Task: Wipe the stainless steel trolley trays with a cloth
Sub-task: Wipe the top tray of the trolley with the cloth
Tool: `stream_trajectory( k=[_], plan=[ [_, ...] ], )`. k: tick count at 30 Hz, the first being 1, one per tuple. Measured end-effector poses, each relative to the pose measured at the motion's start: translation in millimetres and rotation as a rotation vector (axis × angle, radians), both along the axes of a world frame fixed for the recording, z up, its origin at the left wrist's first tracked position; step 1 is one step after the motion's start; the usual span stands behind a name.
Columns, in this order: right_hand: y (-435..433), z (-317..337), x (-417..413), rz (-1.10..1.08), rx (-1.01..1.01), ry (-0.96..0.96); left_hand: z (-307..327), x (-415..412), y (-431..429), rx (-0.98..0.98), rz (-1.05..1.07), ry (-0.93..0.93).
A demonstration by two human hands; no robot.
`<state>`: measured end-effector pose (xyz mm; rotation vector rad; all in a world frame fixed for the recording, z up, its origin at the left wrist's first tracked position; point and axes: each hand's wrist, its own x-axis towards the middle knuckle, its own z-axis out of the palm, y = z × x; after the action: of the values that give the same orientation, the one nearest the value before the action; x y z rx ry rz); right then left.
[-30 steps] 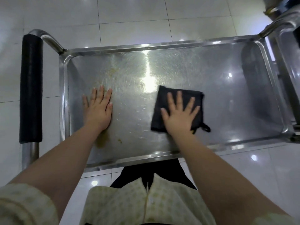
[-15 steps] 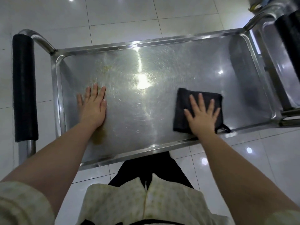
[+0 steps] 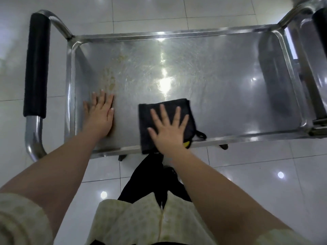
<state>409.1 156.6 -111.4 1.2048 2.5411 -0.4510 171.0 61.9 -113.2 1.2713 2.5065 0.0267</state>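
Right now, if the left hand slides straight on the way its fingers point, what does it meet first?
The left hand lies flat on the tray, fingers aimed at the far side. First in line is the yellowish smear just ahead. Past it, probably nothing until the far rim.

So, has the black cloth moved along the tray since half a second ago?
Yes. Under the right hand, the black cloth has slid left along the tray, toward the left hand, and now overlaps the tray's near rim.
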Motion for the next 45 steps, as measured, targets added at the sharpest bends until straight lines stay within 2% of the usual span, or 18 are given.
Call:
stream_trajectory(
  k=[3,7,16,21,23,28,32,36,38,41,45],
  plan=[
    [-42.1,2.7,-16.9,0.151,-0.020,0.042,0.7,15.5,-29.6,-0.006,-0.028,0.026],
    [-10.5,-0.5,7.6,0.187,-0.018,0.057,3.8,28.0,-52.0,-0.038,0.049,0.097],
    [107.2,4.0,145.4,-0.385,0.072,-0.109,8.2,33.6,-77.1,-0.076,0.058,0.107],
    [90.0,5.1,121.4,-0.533,0.068,-0.121,3.5,26.6,-79.2,-0.107,0.029,0.095],
    [66.0,2.4,88.7,-0.504,0.066,-0.118,3.4,25.6,-80.1,-0.081,-0.010,0.099],
    [-27.6,0.5,-13.5,-0.178,0.006,-0.037,10.2,21.8,-74.3,-0.052,-0.070,0.050],
    [-99.8,2.8,-87.5,0.047,-0.020,-0.013,26.2,6.5,-57.1,0.160,-0.004,-0.113],
    [-125.8,6.1,-129.8,0.196,-0.059,-0.005,31.7,-11.3,-43.0,0.220,0.047,-0.178],
    [-118.4,9.0,-132.3,0.227,-0.044,0.014,31.4,-9.7,-40.4,0.224,0.084,-0.204],
    [-96.0,13.4,-118.7,0.204,-0.062,0.112,26.4,2.2,-45.5,0.158,0.029,-0.168],
    [-48.5,14.1,-90.4,-0.103,0.003,0.092,14.5,35.0,-57.0,0.046,-0.089,-0.088]
  ],
)
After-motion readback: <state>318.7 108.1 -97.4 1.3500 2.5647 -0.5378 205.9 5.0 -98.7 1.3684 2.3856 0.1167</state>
